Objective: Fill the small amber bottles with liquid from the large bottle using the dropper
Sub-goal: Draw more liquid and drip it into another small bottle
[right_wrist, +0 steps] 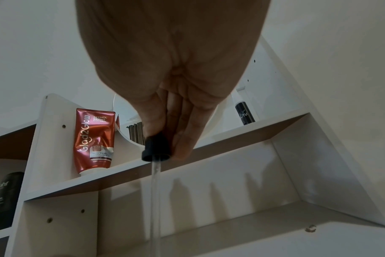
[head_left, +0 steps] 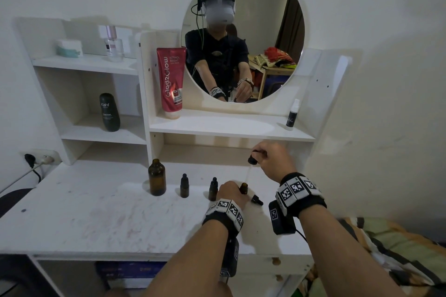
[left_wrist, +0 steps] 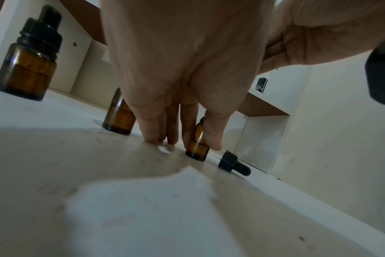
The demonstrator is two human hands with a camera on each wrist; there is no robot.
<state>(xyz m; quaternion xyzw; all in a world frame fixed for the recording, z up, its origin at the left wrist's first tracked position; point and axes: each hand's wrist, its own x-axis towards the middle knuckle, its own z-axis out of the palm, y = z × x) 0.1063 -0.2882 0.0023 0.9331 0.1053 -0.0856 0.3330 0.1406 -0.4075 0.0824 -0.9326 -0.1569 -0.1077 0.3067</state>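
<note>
Head view: white desk [head_left: 96,212], with shelves and a round mirror [head_left: 242,38] at its far side.
Left hand [head_left: 229,194]: fingers pinch the open small amber bottle [head_left: 243,188], upright on the desk.
Right hand [head_left: 275,161]: fingertips grip the dropper [head_left: 252,159], glass tube above that bottle.
Loose cap [head_left: 257,199]: lying just right of it.
Large bottle [head_left: 157,177]: open, far left; two capped small bottles [head_left: 184,185] between.

Clear glass dropper tube [right_wrist: 154,200] blurred, tip cut off; open small amber bottle [head_left: 243,188] half behind left hand [head_left: 230,194].
</note>
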